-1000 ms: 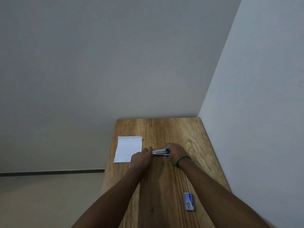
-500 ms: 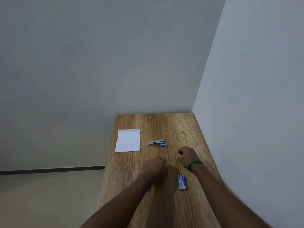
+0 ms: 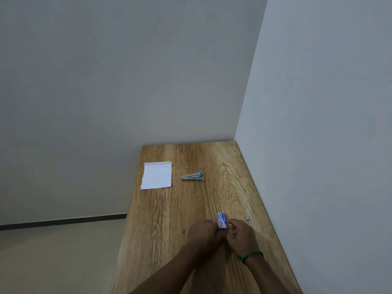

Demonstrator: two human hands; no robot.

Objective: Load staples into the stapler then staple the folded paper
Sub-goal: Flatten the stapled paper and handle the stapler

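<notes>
Grip: both hands closed on the staple box [image 3: 221, 222] at the near end of the table [image 3: 161, 219]; left hand [image 3: 202, 232] pinches its near left edge, right hand [image 3: 240, 236] curls its fingers against the near right side. Whether the box rests on the wood or is lifted slightly cannot be told.
Wrist detail: green band [image 3: 250, 256] on the right wrist.
Loose item: small grey piece [image 3: 247, 217] lies just right of the box, apart from both hands; possibly a strip of staples, too small to confirm.
Stapler [image 3: 192, 176]: farther up the table, untouched, its blue-tipped arms spread apart, apparently opened for loading.
Folded paper [image 3: 156, 175]: left of the stapler, near the table's left edge, flat, well apart from the hands.
Setting: table set into a corner of plain walls [image 3: 318, 102].
Step in hand: judged to be opening the box to get staples; loading not yet done.
Next move: calls for one hand steadying the box while the other slides it open and draws out a strip, then carrying that strip to the opened stapler.
</notes>
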